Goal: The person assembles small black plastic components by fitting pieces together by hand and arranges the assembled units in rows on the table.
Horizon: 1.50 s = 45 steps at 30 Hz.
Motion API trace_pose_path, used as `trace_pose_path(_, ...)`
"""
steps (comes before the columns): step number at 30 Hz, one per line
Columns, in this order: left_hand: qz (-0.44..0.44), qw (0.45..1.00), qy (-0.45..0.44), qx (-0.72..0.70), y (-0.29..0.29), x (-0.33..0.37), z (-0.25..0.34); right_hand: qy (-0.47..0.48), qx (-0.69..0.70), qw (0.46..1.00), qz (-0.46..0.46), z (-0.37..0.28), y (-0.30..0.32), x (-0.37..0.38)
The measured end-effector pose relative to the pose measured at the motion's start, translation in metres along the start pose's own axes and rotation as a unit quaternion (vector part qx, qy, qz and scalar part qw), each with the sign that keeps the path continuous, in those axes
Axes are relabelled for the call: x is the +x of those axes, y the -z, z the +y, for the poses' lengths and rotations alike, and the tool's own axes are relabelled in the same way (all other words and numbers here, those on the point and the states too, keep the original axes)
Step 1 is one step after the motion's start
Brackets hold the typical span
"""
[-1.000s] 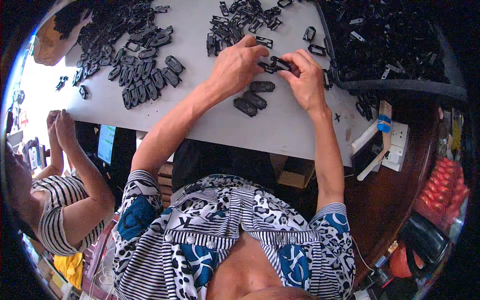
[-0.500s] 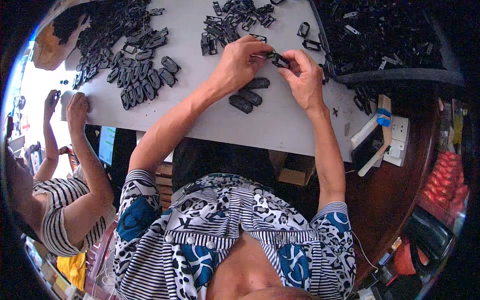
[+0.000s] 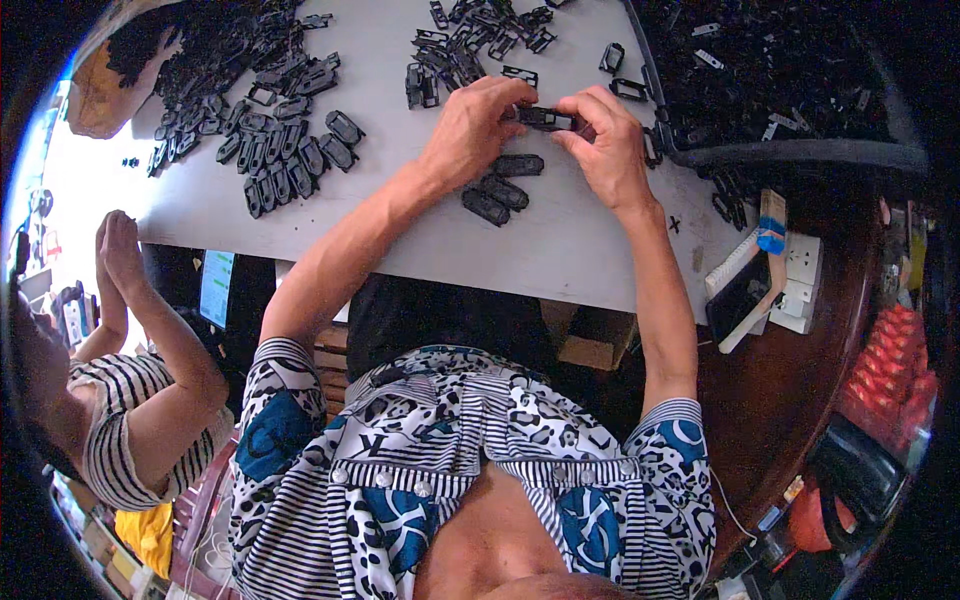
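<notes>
Between my two hands, above the pale table (image 3: 420, 235), is a small black plastic frame (image 3: 547, 118). My left hand (image 3: 480, 125) grips its left end with bent fingers. At the other end, my right hand (image 3: 605, 140) pinches it between thumb and fingers. Several dark oblong plastic parts (image 3: 500, 190) lie on the table just below my hands. Beyond my left hand is a loose heap of black open frames (image 3: 465, 50), and two more frames (image 3: 620, 75) rest apart from it to the right.
A big pile of black parts (image 3: 270, 120) spreads over the table's left side. At the far right stands a dark bin (image 3: 790, 152) of small parts. A wooden-handled tool (image 3: 760, 290) and a white power strip (image 3: 800, 280) are at the right edge. A co-worker's hands (image 3: 118, 245) are at left.
The black frame has turned to lie nearly level between my hands, and my left fingers have shifted on it. The co-worker's hands have come together and moved lower.
</notes>
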State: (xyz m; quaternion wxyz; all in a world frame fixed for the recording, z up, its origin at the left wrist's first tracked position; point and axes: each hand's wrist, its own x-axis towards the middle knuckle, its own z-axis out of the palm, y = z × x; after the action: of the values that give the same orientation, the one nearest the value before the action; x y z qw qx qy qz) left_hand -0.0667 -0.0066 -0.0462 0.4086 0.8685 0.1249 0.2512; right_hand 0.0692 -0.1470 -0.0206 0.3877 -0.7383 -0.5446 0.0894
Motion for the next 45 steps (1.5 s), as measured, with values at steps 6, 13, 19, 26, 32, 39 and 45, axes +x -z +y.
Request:
trace_pose_path(6, 0.02, 0.999, -0.027, 0.027, -0.001, 0.001, -0.003, 0.016, -0.023, 0.999, -0.022, 0.003, -0.006, 0.006)
trace_pose_path(13, -0.005, 0.999, -0.018, 0.037, 0.002, 0.003, -0.004, 0.032, -0.02, 0.999, -0.037, -0.001, -0.004, 0.011)
trace_pose_path(19, 0.003, 0.999, -0.016, 0.034, 0.001, 0.003, -0.002, 0.025, -0.022, 0.999, -0.031, 0.0, -0.005, 0.007)
trace_pose_path(26, -0.008, 0.997, -0.049, 0.056, 0.005, 0.003, -0.004, 0.055, -0.153, 0.986, -0.044, -0.008, -0.004, 0.001)
trace_pose_path(32, 0.028, 0.986, -0.003, 0.164, 0.03, 0.015, 0.001, 0.076, -0.134, 0.988, -0.007, 0.013, 0.022, 0.017)
trace_pose_path(39, -0.004, 0.942, -0.126, 0.31, 0.002, 0.043, -0.011, -0.045, -0.409, 0.91, 0.048, 0.043, 0.016, 0.07)
trace_pose_path(45, -0.007, 0.97, -0.12, 0.211, 0.005, 0.035, 0.002, 0.053, -0.364, 0.929, 0.051, 0.053, 0.011, 0.068)
